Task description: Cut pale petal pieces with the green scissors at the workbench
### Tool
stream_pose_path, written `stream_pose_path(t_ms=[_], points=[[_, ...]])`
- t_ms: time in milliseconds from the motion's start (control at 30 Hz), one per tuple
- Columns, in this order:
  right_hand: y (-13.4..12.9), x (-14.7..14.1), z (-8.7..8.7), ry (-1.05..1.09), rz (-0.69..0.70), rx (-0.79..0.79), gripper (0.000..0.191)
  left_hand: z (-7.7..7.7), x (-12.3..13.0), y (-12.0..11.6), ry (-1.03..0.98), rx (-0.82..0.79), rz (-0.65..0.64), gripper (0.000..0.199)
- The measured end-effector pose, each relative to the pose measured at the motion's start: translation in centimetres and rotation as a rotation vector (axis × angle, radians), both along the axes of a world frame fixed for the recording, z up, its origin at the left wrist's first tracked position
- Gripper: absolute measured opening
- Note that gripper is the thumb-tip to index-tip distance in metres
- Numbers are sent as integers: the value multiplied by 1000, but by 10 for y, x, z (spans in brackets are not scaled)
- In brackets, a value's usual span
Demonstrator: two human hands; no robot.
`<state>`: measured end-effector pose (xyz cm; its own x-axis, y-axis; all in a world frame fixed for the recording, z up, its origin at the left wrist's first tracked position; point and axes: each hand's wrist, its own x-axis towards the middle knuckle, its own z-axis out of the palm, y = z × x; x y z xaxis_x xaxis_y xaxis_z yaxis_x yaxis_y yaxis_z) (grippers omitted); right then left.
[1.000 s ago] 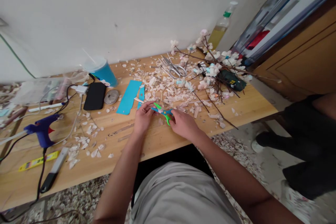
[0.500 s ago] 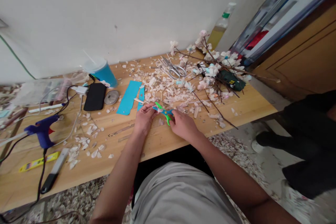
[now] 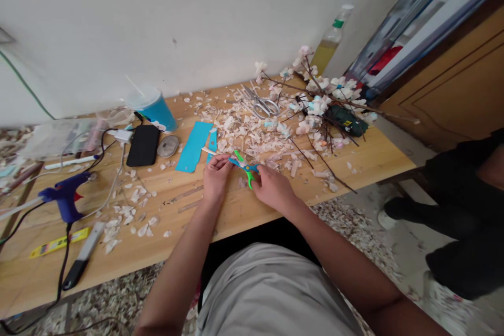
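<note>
My right hand (image 3: 274,187) is closed on the handles of small blue and green scissors (image 3: 247,165), whose blades point toward my left hand. The fingers of my left hand (image 3: 217,170) are pinched together near the blade tips; what they hold is too small to make out. Just behind my left hand lie a blue sheet (image 3: 195,146) and a narrow blue strip (image 3: 213,140). Pale petal-like scraps (image 3: 252,134) are heaped beyond both hands.
Metal scissors (image 3: 263,107) and flowered branches (image 3: 318,105) lie at the back, by a bottle (image 3: 328,44). To the left are a cup (image 3: 159,110), phone (image 3: 143,145), glue gun (image 3: 66,198) and knife (image 3: 83,255). A person's legs (image 3: 429,220) stand right.
The small scissors have turned slightly and their blades look a little closer together. My left hand has shifted very slightly; both hands keep nearly the same place.
</note>
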<state>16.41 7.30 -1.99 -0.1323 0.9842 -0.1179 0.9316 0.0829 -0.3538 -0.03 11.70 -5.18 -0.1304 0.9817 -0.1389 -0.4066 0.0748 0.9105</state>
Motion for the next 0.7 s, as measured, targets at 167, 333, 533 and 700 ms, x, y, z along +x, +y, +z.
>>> stream_pose_path(t_ms=[167, 333, 533, 700], points=[[0, -1, 1, 2, 13, -9, 18, -5, 1, 1, -223, -76, -37, 34], [-1, -3, 3, -3, 7, -23, 19, -8, 0, 1, -244, -104, -41, 31], [0, -5, 4, 1, 22, -8, 18, -5, 2, 0, -285, -105, -41, 29], [1, -4, 4, 4, 6, -21, 20, -2, 3, 0, -270, -106, -53, 29]])
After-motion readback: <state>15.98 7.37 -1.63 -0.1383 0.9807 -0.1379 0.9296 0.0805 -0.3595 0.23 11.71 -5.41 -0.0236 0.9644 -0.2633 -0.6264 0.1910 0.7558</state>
